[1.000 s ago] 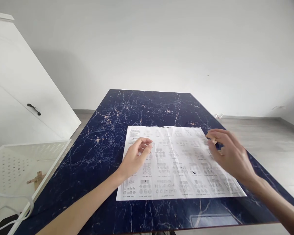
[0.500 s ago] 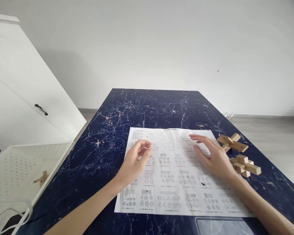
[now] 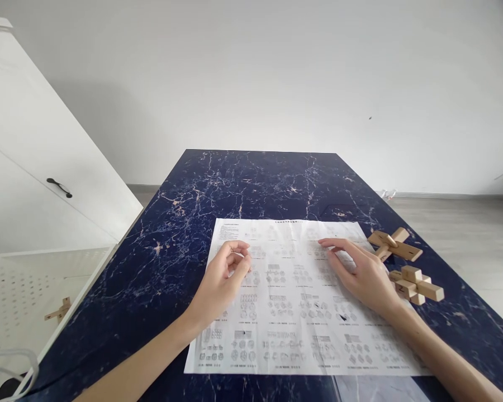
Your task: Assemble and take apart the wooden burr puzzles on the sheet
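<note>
A large white printed sheet (image 3: 285, 310) lies on the dark blue marbled table, with rows of small diagrams and fold creases. My left hand (image 3: 224, 276) is over its left part, fingers loosely curled towards the thumb with a small gap; nothing shows in it. Over the right part, my right hand (image 3: 362, 273) has its fingers stretched forward and the thumb apart, holding nothing. Just right of that hand are two wooden interlocking puzzles: a flat cross-shaped one (image 3: 409, 252) behind and a blocky one (image 3: 430, 290) nearer me. Whether either hand touches the paper is unclear.
The marbled table (image 3: 251, 184) stretches towards a pale wall. At lower left, a white perforated basket (image 3: 8, 301) contains another wooden cross-shaped piece (image 3: 59, 310) and white cables (image 3: 25, 357). A white cabinet (image 3: 33, 145) stands at left. A framed pale panel (image 3: 377, 388) shows at the near edge.
The view has shifted slightly, so the table, sheet and puzzles appear a little further left. Both hands keep nearly the same pose over the sheet.
</note>
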